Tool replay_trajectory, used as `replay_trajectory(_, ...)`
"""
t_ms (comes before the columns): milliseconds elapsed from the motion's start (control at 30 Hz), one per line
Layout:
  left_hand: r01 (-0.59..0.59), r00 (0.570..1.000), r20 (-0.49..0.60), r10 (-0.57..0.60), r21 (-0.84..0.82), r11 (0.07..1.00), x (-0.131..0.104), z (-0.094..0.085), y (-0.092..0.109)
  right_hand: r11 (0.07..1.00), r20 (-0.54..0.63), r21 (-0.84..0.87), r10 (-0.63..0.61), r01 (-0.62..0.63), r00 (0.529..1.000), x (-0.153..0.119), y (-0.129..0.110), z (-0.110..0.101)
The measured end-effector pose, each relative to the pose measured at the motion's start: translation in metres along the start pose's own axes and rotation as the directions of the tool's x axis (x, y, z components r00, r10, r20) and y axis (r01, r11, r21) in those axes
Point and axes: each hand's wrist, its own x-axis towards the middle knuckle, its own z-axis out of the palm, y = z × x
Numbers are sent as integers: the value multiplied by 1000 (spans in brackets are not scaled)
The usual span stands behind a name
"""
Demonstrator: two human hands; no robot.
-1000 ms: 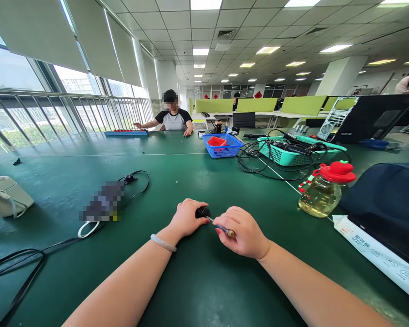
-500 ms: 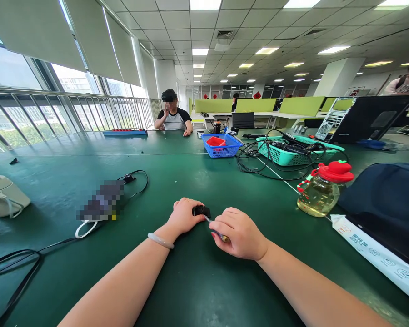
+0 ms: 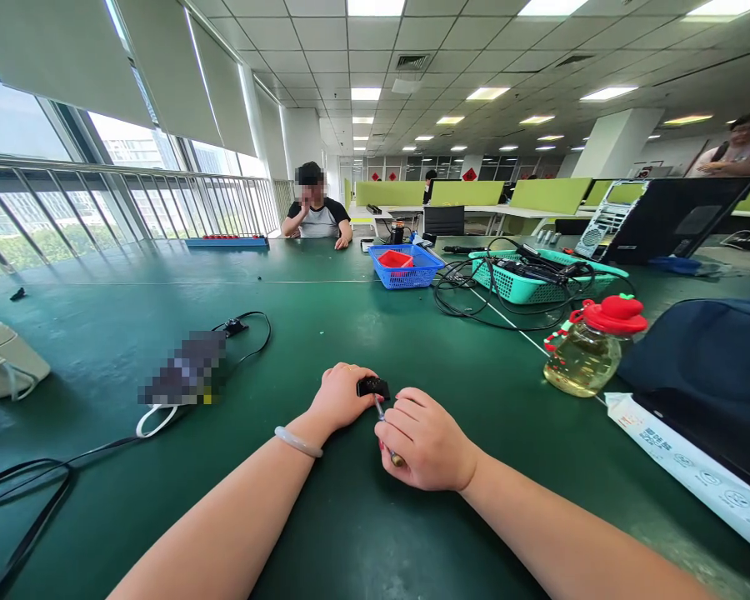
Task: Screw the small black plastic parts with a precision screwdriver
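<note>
Near the middle of the green table (image 3: 375,533), my left hand (image 3: 342,397) is closed on a small black block-like part (image 3: 373,387), its thumb along the near side. The part's exact kind is too small to make out. My right hand (image 3: 426,440) wraps round the handle of a screwdriver (image 3: 380,410); the thin metal shaft points away from me and its tip meets or nearly meets the near side of the black part. The handle's end shows below my fingers, while the rest of it is hidden in the hand.
A blue basket (image 3: 406,275) with a red tray stands ahead, beside a green basket (image 3: 518,287) of black cables. To the right are a red-lidded bottle (image 3: 584,358), a dark bag (image 3: 706,346) and a white box (image 3: 681,467). A cabled, pixelated object (image 3: 184,367) lies left. A person (image 3: 316,217) sits opposite.
My right hand has shifted slightly left and toward me, turning the screwdriver so its shaft stands more directly away from me. My left hand and the black part have barely moved.
</note>
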Motion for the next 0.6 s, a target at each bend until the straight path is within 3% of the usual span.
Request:
replay_trajectory(167, -24, 1000, 5, 24, -4, 1000, 1, 1, -2, 1000, -31, -11, 20, -20, 999, 0, -1, 0)
replay_trajectory(600, -11, 1000, -7, 11, -19, 1000, 1, 0, -1, 1000, 89, -8, 6, -5, 996, -4, -14, 15)
